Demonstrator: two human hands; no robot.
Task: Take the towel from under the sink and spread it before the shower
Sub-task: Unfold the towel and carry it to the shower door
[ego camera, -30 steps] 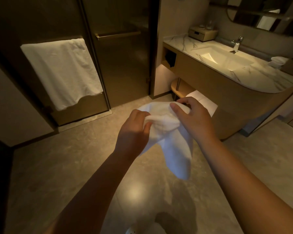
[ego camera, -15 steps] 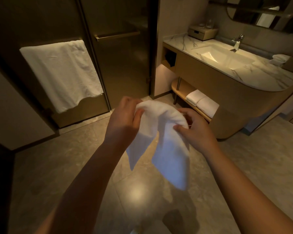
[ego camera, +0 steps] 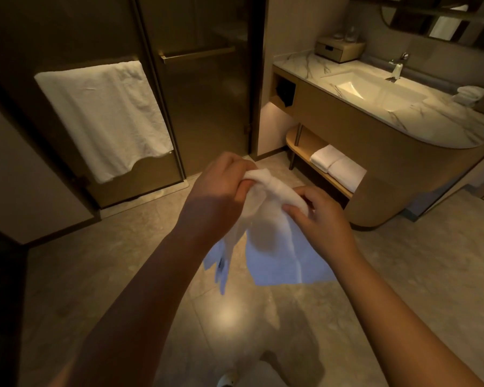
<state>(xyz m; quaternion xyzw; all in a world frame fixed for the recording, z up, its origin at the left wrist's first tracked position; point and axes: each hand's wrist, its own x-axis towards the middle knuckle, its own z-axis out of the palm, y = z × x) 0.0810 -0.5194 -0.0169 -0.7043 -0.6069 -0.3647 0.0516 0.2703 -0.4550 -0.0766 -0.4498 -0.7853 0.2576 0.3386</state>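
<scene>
Both hands, left hand (ego camera: 221, 191) and right hand (ego camera: 319, 216), pinch the white terry towel (ego camera: 274, 247), half unfolded in the air; spreading it on the floor before the dark glass shower door (ego camera: 201, 107) remains.

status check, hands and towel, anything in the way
Left hand and right hand both gripping towel. Towel hanging, half unfolded, off floor. Floor before shower door bare.

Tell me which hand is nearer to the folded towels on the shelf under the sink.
Right. The right hand holds the towel just in front of the folded towels; the left hand grips it farther off, toward the shower door.
</scene>
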